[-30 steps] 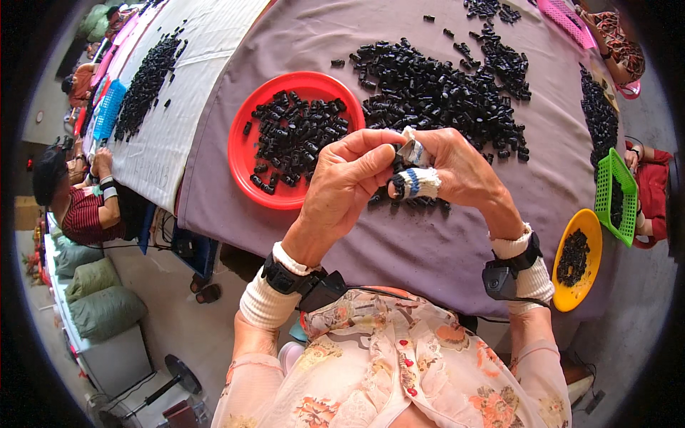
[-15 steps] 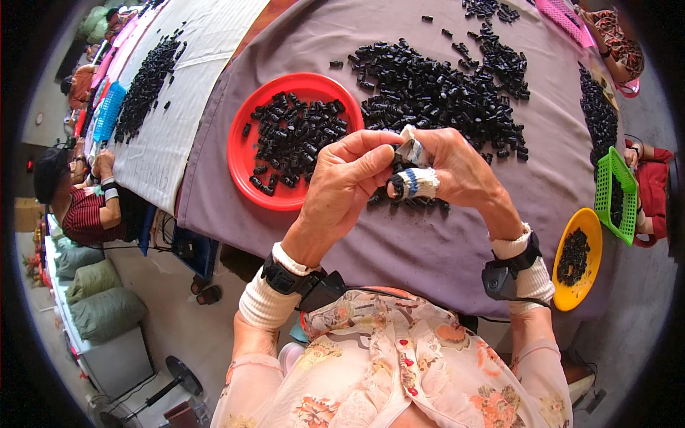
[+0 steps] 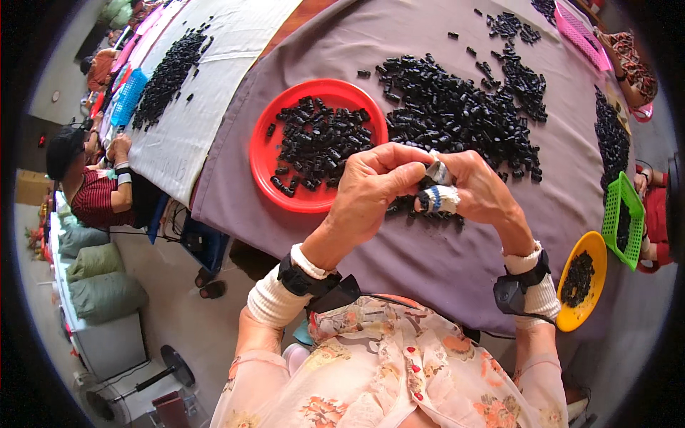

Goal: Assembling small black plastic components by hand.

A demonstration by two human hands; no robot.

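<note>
My left hand (image 3: 371,187) and my right hand (image 3: 483,188) meet over the near edge of a heap of small black cylindrical parts (image 3: 457,107). Both are closed in a pinch, fingertips nearly touching. Whatever lies between them is too small and too covered to name. On my right thumb sits a white knit finger cover (image 3: 444,199) with blue stripes and a dark tip; a greyish cover (image 3: 438,173) wraps the right forefinger. To the left of my hands stands a round red plate (image 3: 260,167) holding many similar black parts (image 3: 321,135).
The table has a mauve cloth (image 3: 300,232). At the right are a yellow plate (image 3: 599,274) with dark bits and a green basket (image 3: 619,191) beside a co-worker. A person in a striped shirt (image 3: 100,196) sits left, by a pale-covered table (image 3: 171,153) with another black heap.
The view has swung, so the table and plates appear farther right and a little lower. My hands remain pinched together, and the cover on my right forefinger has tilted.
</note>
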